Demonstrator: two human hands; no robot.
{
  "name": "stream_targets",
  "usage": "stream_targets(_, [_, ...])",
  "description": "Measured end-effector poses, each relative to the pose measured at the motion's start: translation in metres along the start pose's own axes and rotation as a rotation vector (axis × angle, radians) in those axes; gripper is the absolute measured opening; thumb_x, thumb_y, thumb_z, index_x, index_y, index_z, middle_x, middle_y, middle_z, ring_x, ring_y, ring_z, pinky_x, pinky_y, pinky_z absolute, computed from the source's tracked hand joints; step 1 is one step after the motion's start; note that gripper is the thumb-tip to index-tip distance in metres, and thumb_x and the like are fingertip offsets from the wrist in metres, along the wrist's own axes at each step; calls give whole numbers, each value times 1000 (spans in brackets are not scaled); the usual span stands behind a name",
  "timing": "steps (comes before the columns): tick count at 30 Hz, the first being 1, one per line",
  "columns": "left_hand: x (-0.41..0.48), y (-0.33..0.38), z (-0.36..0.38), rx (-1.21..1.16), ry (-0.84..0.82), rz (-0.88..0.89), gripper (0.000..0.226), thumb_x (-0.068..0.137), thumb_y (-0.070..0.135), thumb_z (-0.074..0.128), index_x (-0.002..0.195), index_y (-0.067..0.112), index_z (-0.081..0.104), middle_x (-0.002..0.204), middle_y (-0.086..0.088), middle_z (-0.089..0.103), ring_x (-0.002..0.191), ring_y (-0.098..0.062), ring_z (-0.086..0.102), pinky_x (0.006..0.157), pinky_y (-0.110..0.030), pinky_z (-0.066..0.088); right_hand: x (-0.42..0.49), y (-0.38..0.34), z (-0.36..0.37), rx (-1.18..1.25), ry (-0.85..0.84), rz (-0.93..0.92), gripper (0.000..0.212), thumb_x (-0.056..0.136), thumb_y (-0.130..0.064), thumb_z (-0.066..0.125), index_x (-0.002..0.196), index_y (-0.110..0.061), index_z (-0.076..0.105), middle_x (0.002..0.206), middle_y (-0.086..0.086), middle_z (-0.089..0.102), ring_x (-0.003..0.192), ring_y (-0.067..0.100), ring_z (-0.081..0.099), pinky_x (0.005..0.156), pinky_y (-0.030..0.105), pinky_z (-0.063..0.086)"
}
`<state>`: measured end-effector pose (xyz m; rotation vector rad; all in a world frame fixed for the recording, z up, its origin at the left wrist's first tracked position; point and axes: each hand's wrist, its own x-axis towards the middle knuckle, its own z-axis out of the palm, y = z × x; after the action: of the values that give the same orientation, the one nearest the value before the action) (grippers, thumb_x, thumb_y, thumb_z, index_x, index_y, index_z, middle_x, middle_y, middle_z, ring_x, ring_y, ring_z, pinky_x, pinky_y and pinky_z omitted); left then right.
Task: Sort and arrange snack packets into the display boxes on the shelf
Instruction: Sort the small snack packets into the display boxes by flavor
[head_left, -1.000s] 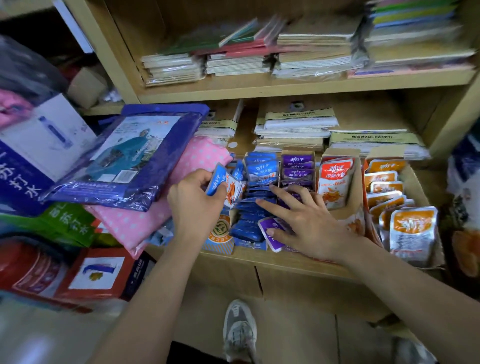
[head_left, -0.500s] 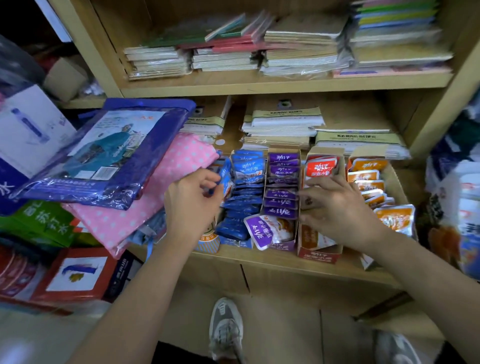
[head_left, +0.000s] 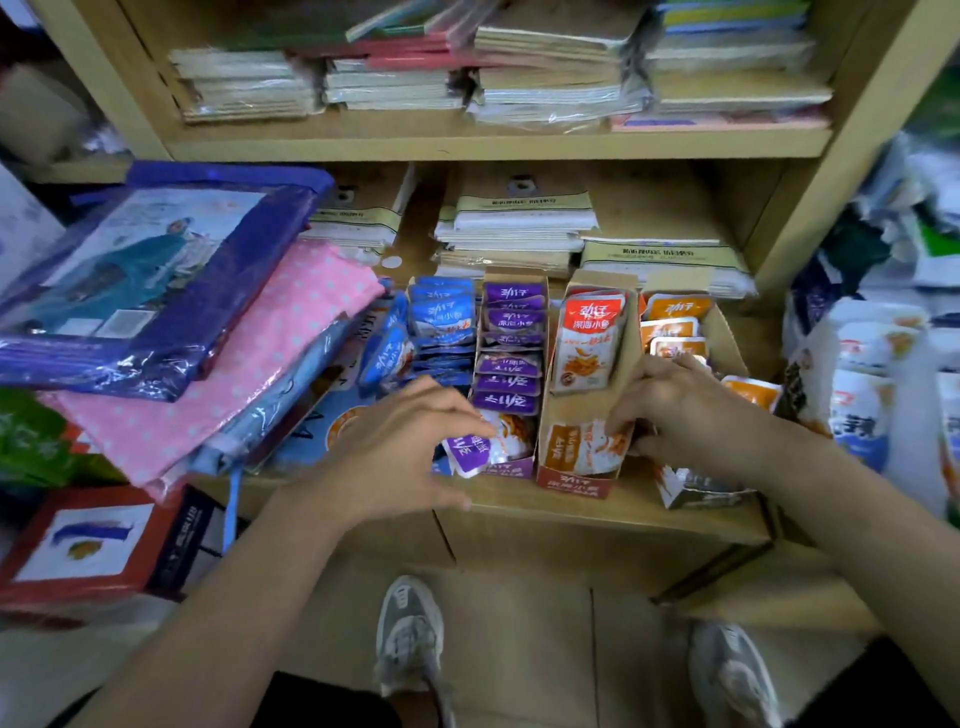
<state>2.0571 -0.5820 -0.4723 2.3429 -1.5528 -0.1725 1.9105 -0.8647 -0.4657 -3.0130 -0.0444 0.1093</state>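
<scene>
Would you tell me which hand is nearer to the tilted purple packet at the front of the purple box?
Left. The left hand has its fingertips at the purple packet; the right hand is to its right, gripping the red box.

Lighting's soft & even, no hard shadows, warm tint on the wood shelf (head_left: 493, 148). Glare streaks on the plastic-wrapped blue package (head_left: 156, 291). Wide-angle bends the edges; white bags (head_left: 883, 364) at right are smeary. Whole pic's a bit soft, shoes (head_left: 410, 639) blurry.
</scene>
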Motion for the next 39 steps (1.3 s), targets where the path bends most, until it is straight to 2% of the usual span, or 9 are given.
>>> stream_targets(3, [8,-1,-1,-93,143,1,24,76,27,88,98,32,79,98,20,72,93,-3,61,81,-38,54,-4,6,1,131,49,-64,22,80,-21,82,98,-32,78,103,-13,66,105,6,53,102,37,43])
stream_targets(6, [15,3,-7,-193,323,-62,7,81,32,83,88,30,81,83,21,73,81,-1,67,73,-31,56,-11,3,-3,290,145,-88,19,79,-12,83,93,-25,80,91,-12,71,87,2,63,79,27,56])
stream_targets(13, [35,12,-3,-179,571,-226,10,83,33,82,79,25,78,63,18,67,64,5,64,64,-28,57,-18,-2,-9,508,497,88,8,90,-14,72,91,-21,76,80,-15,69,76,3,65,64,12,48])
stream_targets(20, [44,15,-4,-119,596,-277,7,83,31,81,79,26,78,66,18,67,63,4,63,61,-26,55,-32,7,-26,699,830,275,6,97,-22,63,103,-21,66,85,-12,72,78,3,70,59,16,53])
stream_targets(25, [50,21,-5,-90,781,-175,9,87,23,78,82,16,76,70,5,72,61,-12,66,58,-34,56,-53,31,-30,628,1045,354,15,100,-23,60,112,-18,69,91,7,73,81,27,69,69,41,57])
stream_targets(27, [51,24,-4,-70,815,-151,8,87,21,76,84,14,75,71,4,71,60,-14,64,56,-38,56,-61,39,-29,448,1032,383,18,100,-19,59,113,-17,71,86,5,72,74,27,66,64,38,54])
stream_targets(30, [52,29,-3,-39,874,-167,8,88,19,75,85,13,74,69,8,63,58,-12,57,55,-37,53,-68,43,-22,351,799,261,27,98,-16,61,115,-35,71,84,-11,72,71,2,66,61,18,51])
stream_targets(33, [54,30,-3,-35,926,-184,11,90,21,74,84,12,73,69,3,67,57,-16,60,55,-39,53,-69,47,-9,336,431,222,36,92,-24,66,125,-39,65,106,-2,75,88,7,66,76,29,57])
stream_targets(39, [54,29,-4,-22,845,-144,15,90,29,72,83,16,74,70,4,68,59,-16,62,53,-40,53,-68,46,-4,170,201,228,70,82,-37,79,145,-27,50,152,-11,46,139,11,44,116,46,35])
